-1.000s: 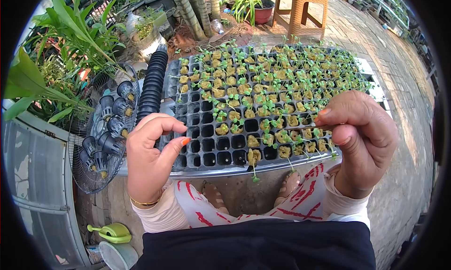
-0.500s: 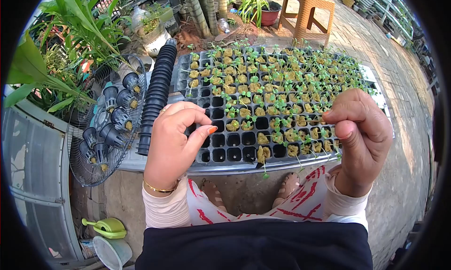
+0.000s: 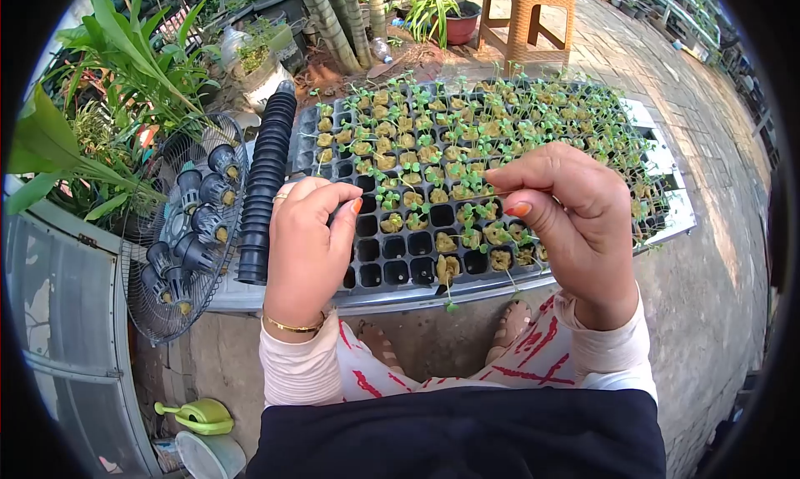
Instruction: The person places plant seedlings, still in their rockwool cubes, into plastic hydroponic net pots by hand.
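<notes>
My left hand (image 3: 308, 241) is raised over the near left part of the black seedling tray (image 3: 395, 247). Its fingers curl in and the thumb tip comes close to the index finger; anything between them is too small or hidden to make out. Further right, my right hand (image 3: 579, 225) hovers above the seedlings, its thumb and index finger a little apart and the other fingers bent. Nothing clear shows in that gap. Green seedlings (image 3: 500, 258) in brownish sponge plugs fill most cells, while several cells at the near left hold no plug.
A long stack of black net pots (image 3: 268, 179) lies left of the tray. Beside it, a wire basket (image 3: 137, 291) holds several net pots with plugs (image 3: 210, 223). A green watering can (image 3: 204, 416) and a bucket (image 3: 212, 456) stand on the ground. Behind is a brown stool (image 3: 527, 16).
My right hand has moved left, closer to my left hand, which has shifted only slightly. The view has turned a little, so the tray appears further left.
</notes>
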`<state>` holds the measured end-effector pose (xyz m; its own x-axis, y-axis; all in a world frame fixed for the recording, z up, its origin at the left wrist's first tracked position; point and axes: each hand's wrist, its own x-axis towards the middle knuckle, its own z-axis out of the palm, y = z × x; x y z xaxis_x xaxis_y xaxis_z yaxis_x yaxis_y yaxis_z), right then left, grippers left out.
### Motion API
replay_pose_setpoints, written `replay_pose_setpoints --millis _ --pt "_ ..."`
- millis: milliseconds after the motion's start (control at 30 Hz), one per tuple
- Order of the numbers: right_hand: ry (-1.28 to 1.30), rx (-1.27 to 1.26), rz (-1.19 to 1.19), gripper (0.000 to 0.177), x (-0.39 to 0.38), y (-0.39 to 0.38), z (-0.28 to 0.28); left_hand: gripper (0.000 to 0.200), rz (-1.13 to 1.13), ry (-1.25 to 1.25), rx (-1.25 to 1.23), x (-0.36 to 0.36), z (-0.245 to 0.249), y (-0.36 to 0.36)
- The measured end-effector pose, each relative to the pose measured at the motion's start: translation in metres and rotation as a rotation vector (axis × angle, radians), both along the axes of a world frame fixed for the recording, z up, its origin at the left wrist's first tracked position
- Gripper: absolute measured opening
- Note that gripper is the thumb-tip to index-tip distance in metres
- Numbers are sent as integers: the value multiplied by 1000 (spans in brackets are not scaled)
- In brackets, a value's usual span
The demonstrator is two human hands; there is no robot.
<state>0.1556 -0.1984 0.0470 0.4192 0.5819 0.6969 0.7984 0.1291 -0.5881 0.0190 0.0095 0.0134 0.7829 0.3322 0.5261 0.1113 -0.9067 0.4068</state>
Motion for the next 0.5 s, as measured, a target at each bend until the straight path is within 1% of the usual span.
replay_pose_setpoints --millis 67,100,200,233,400,500 --pt "-11 -28 -2 9 0 9 -3 11 13 13 -11 2 -1 0" --pt "53 -34 19 10 0 13 -5 11 5 22 -21 4 -1 -1" --pt "79 -92 12 10 1 28 -2 12 -8 23 -8 5 -7 1" --pt "129 -127 17 10 0 31 0 12 -13 39 -5 5 -7 0" --pt "115 -216 26 10 5 50 2 13 -21 69 -9 3 -8 -6" --pt "162 -257 42 11 6 59 -1 13 -6 70 3 4 -10 -9"
